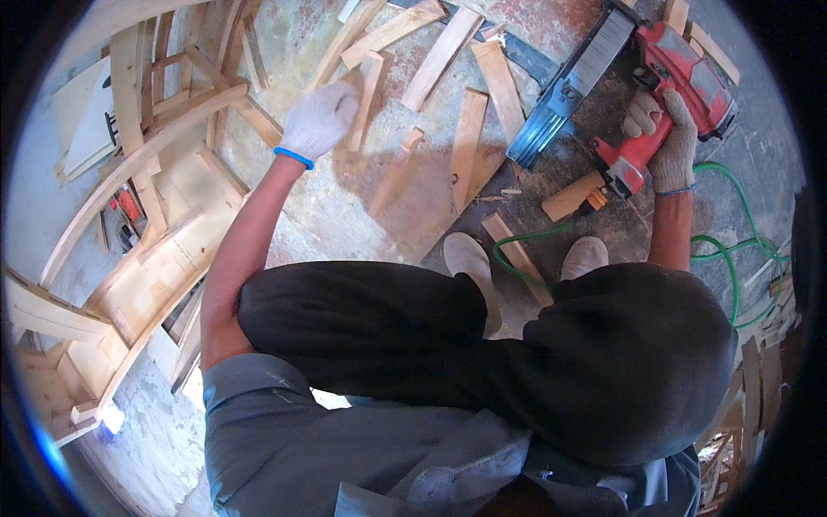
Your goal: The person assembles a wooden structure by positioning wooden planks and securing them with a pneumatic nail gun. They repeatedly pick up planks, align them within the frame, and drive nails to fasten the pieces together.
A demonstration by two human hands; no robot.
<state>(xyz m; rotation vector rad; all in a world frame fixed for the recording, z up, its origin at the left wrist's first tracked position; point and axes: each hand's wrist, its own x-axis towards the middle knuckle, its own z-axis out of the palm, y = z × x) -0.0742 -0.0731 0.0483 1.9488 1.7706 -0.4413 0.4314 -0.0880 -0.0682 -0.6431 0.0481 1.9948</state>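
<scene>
My right hand (674,142), in a pale knit glove, is wrapped around the handle of a red nail gun (693,77). The gun's long metal magazine (573,82) slants down toward the left, and an orange fitting (593,203) sits at the handle's end. On the left, my left hand (319,121) wears a white glove with a blue cuff. Its fingers are curled beside a short wooden strip (369,99); whether they grip anything is hidden. Several more wooden strips (469,138) lie on the floor between my two hands.
A curved wooden frame (146,172) stands along the left side. Green air hose (732,185) loops over the floor at right and around my feet. Close to my shoes lie a wooden block (572,196) and another strip (517,258). More wood (758,388) is stacked at lower right.
</scene>
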